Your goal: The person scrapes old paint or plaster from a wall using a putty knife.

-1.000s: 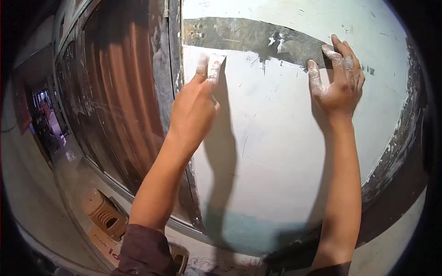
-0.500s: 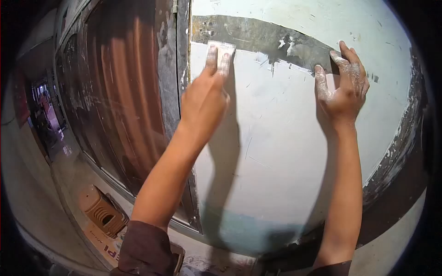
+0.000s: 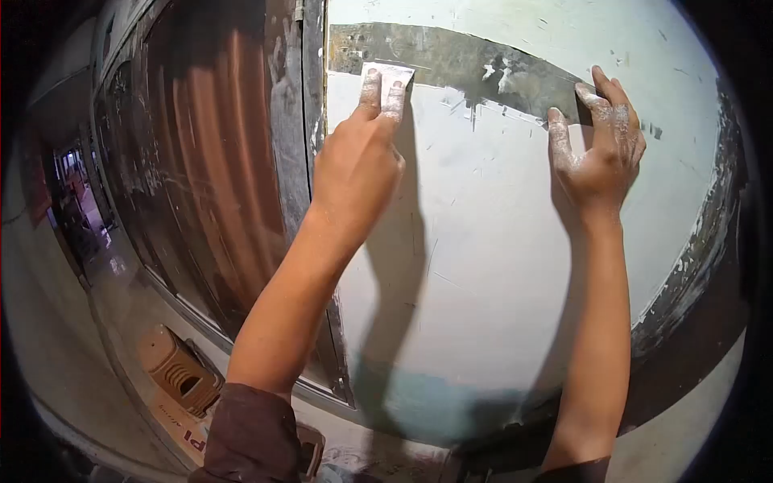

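My left hand is closed round a putty knife whose flat blade is smeared white. Its index and middle fingers press on the blade, against the white-coated panel at the lower edge of a bare dark grey strip. The handle is hidden by the hand. Farther right, my right hand is open, its thumb and fingers apart and touching the panel where the strip narrows. White powder or paste coats the fingers of both hands.
A brown-curtained glass window or door in a dark frame adjoins the panel on the left. Below it, a brown plastic stool stands near a printed cardboard sheet. A dark, chipped border runs down the right.
My left hand and the putty knife have moved slightly upward along the strip. My right hand stays in nearly the same place on the panel. The view has shifted a little.
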A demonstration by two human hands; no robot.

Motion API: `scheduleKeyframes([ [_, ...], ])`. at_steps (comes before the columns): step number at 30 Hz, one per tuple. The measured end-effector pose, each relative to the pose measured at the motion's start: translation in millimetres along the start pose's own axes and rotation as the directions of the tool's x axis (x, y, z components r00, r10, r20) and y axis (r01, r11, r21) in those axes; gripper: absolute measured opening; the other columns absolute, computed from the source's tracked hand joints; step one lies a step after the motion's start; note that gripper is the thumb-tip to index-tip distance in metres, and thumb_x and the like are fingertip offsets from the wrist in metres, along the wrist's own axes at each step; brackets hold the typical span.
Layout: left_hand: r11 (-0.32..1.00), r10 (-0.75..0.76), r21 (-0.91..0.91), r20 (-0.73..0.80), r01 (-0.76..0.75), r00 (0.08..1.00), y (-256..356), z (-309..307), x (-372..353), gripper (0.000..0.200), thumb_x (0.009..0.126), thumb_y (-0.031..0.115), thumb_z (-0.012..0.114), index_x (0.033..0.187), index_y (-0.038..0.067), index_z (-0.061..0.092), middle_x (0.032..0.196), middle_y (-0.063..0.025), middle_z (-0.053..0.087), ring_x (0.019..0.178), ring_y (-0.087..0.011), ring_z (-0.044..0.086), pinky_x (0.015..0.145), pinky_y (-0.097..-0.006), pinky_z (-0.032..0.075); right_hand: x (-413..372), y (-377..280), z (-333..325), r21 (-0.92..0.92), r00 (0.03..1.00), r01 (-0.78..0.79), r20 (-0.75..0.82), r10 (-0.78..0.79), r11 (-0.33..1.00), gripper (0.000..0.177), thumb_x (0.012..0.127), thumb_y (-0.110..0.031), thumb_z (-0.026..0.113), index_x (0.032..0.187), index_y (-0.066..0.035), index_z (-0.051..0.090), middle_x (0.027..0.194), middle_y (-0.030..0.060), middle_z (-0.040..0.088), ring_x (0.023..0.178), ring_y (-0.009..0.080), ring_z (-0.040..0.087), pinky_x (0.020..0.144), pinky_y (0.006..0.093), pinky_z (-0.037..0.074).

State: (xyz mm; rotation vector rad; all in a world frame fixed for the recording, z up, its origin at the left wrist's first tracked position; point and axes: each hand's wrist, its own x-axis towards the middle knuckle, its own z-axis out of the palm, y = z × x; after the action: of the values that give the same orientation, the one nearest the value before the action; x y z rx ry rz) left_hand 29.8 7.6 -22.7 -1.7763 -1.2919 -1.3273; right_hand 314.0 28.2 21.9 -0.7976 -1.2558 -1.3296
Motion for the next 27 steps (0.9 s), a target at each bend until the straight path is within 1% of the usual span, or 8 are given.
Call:
scheduleKeyframes([
  [4, 1.000, -0.019, -0.019, 0.054, 0.020, 0.998, 5.7, 3.0, -18.7, 0.039, 0.078, -0.008, 0.061, 0.115, -0.006, 0.072, 0.148, -0.0209, 0.057, 0.099, -0.0438, 0.070, 0.087, -0.0460, 0.057, 0.3, -1.3, -2.0, -0.004, 1.000, -0.006, 0.001, 0.006, 1.000, 0.037, 0.086, -0.035, 0.078, 0.118, -0.018, 0.071, 0.148, -0.0038, 0.061, 0.141, 0.0227, 0.051, 0.116, 0.0478, 0.036],
  [5, 0.999, 0.018, -0.035, -0.020, -0.019, 1.000, 5.4, 8.6, -21.3, 0.037, 0.079, -0.008, 0.061, 0.113, -0.006, 0.073, 0.144, -0.0213, 0.060, 0.099, -0.0439, 0.070, 0.087, -0.0462, 0.057, -0.3, 0.4, -1.2, -0.010, 1.000, -0.010, 0.000, 0.010, 1.000, 0.037, 0.086, -0.035, 0.078, 0.118, -0.018, 0.071, 0.148, -0.0038, 0.061, 0.141, 0.0227, 0.051, 0.116, 0.0478, 0.036],
  [12, 0.998, 0.040, -0.041, -0.036, -0.042, 0.999, 5.0, 3.2, -7.0, 0.036, 0.077, -0.008, 0.062, 0.111, -0.007, 0.073, 0.149, -0.0217, 0.056, 0.099, -0.0434, 0.071, 0.088, -0.0446, 0.058, -0.2, 0.9, -2.1, 0.018, 1.000, -0.013, 0.002, 0.013, 1.000, 0.036, 0.086, -0.036, 0.078, 0.118, -0.020, 0.071, 0.148, -0.0047, 0.061, 0.141, 0.0221, 0.050, 0.116, 0.0475, 0.036],
  [14, 0.999, -0.026, -0.045, 0.054, 0.028, 0.998, 13.7, -2.5, -20.5, 0.032, 0.077, -0.008, 0.062, 0.107, -0.008, 0.073, 0.151, -0.0209, 0.055, 0.097, -0.0434, 0.071, 0.087, -0.0454, 0.058, 0.0, 1.7, -1.7, 0.009, 1.000, 0.005, -0.006, -0.005, 1.000, 0.036, 0.086, -0.036, 0.077, 0.118, -0.020, 0.071, 0.147, -0.0040, 0.062, 0.141, 0.0222, 0.050, 0.116, 0.0474, 0.036],
  [20, 0.998, 0.056, -0.021, -0.066, -0.058, 0.996, 14.2, 1.5, -15.0, 0.024, 0.077, -0.008, 0.060, 0.098, -0.009, 0.072, 0.149, -0.0196, 0.057, 0.094, -0.0429, 0.071, 0.084, -0.0463, 0.058, -0.3, -0.1, -3.5, 0.001, 1.000, -0.012, 0.019, 0.012, 1.000, 0.037, 0.087, -0.037, 0.077, 0.119, -0.019, 0.072, 0.149, -0.0037, 0.060, 0.142, 0.0225, 0.049, 0.117, 0.0483, 0.035],
  [22, 0.999, -0.044, 0.014, 0.085, 0.043, 0.995, 14.5, 2.7, -9.0, 0.033, 0.077, -0.008, 0.060, 0.107, -0.006, 0.073, 0.152, -0.0182, 0.055, 0.097, -0.0419, 0.072, 0.085, -0.0460, 0.059, -0.9, 2.8, -0.2, 0.000, 1.000, 0.002, 0.003, -0.002, 1.000, 0.038, 0.087, -0.037, 0.077, 0.120, -0.020, 0.072, 0.149, -0.0041, 0.060, 0.142, 0.0224, 0.049, 0.117, 0.0485, 0.034],
  [24, 0.999, 0.040, -0.021, -0.053, -0.041, 0.998, 9.8, 9.8, -12.2, 0.038, 0.076, -0.008, 0.061, 0.111, -0.005, 0.074, 0.151, -0.0188, 0.056, 0.099, -0.0412, 0.072, 0.085, -0.0455, 0.059, -1.1, 3.4, 0.0, -0.002, 1.000, 0.003, 0.013, -0.003, 1.000, 0.038, 0.087, -0.037, 0.077, 0.120, -0.020, 0.072, 0.149, -0.0046, 0.059, 0.142, 0.0223, 0.049, 0.118, 0.0485, 0.034],
  [27, 0.999, 0.034, -0.016, -0.057, -0.035, 0.998, 15.5, 11.6, -25.6, 0.042, 0.076, -0.008, 0.061, 0.116, -0.003, 0.075, 0.150, -0.0204, 0.056, 0.100, -0.0409, 0.072, 0.086, -0.0449, 0.060, -0.8, 3.3, 0.7, 0.000, 1.000, 0.000, 0.012, 0.000, 1.000, 0.038, 0.087, -0.036, 0.077, 0.120, -0.020, 0.072, 0.148, -0.0047, 0.060, 0.142, 0.0221, 0.049, 0.118, 0.0488, 0.035],
])
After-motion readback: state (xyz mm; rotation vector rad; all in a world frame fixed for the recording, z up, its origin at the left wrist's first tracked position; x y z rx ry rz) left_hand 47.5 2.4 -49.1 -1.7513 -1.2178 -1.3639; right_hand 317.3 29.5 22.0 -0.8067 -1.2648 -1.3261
